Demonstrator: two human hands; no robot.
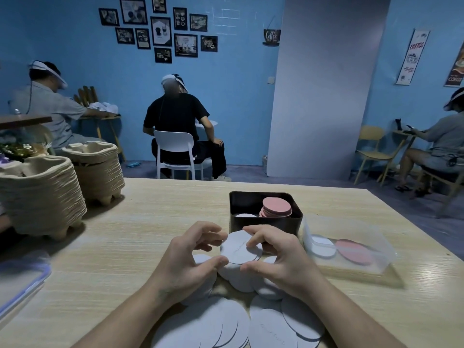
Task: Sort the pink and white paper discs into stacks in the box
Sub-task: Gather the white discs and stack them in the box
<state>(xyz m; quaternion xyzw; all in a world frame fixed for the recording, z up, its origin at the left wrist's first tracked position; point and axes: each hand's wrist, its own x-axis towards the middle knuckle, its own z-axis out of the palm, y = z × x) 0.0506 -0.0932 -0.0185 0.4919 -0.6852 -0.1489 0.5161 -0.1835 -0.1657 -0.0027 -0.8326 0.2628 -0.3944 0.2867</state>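
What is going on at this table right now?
A person is sorting paper discs. The left hand and the right hand hold a bunch of white discs by its edge, just in front of the black box. In the box are a pink stack and a lower white pile. Loose white discs lie on the table nearer the person.

Setting: a coffee-shop style room in use as a work area.

- Far wall [75, 59]: painted blue, carrying a cluster of framed coffee pictures [160, 28] and a hanging "Coffee" sign [272, 36].
- Right wall: a coffee banner [413, 57] and a poster [455, 69].
- Seating: café chairs, white [175, 151] and yellow [374, 149], at small tables.
- Near left, on the wooden table [150, 222]: two stacks of pulp cup carriers [40, 194].
- Three seated people [178, 116] wear head rigs.
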